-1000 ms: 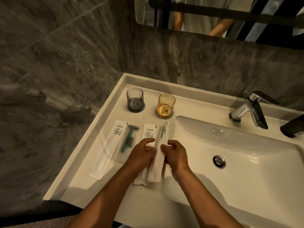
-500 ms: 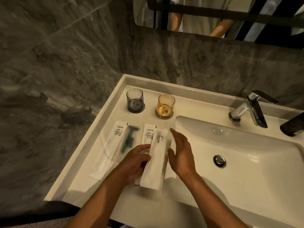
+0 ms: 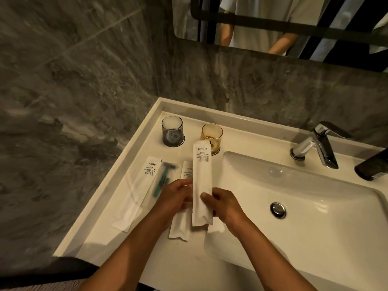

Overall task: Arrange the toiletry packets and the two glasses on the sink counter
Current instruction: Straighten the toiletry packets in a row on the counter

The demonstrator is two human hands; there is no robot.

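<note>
Packet in hand: a long white toiletry packet, printed end away from you, held lengthwise between both of your hands above the tabletop, just left of the basin. Your left hand has its grip closed against the packet's left edge; your right hand pinches the right edge, thumb on the front face. The packet's far end overlaps your view of the amber glass, hiding part of its base.

A second white packet lies on the tabletop under your left hand; only its printed top and its near end show. Left of it lies a clear packet with a green razor, its near end hidden by your left hand. Furthest left, along the tabletop's left edge, lies another long white packet, fully visible.

Grey glass stands upright near the back left corner, amber glass beside it to the right, apart. Print on all packets is too small to read.

Faucet stands behind the basin. A dark object is cut off at the right frame edge; cannot identify it.
</note>
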